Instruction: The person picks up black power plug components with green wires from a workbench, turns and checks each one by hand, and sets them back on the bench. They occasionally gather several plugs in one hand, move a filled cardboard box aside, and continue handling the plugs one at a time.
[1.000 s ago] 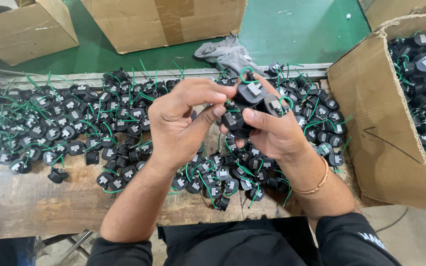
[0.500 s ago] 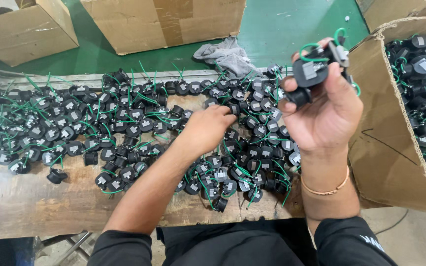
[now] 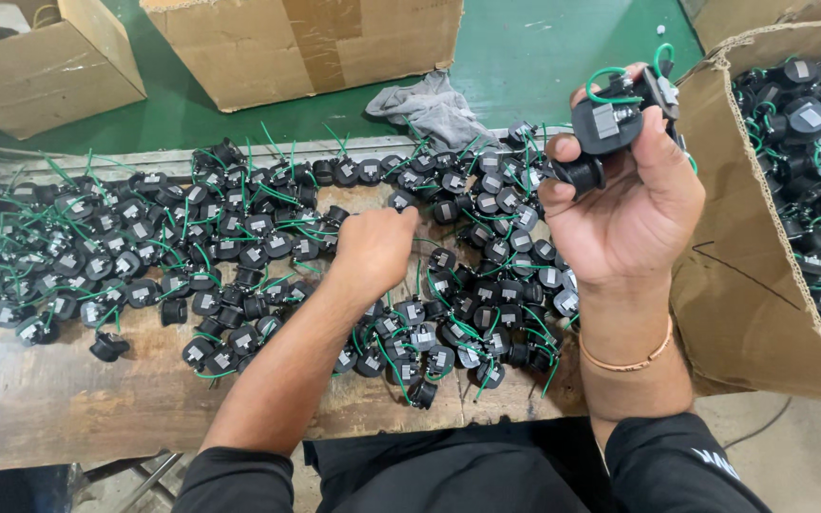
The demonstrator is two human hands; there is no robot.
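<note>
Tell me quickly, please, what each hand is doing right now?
Left hand: curled, knuckles up, reaching into the pile of black parts; grip cannot be told.
Right hand: closed on several black parts with green wires.

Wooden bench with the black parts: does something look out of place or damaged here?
A crumpled grey rag lies at the far edge of the bench, among the black parts with green wires. One part lies apart from the heap. The cardboard box on the right has a torn, ragged rim. Nothing else stands out.
</note>
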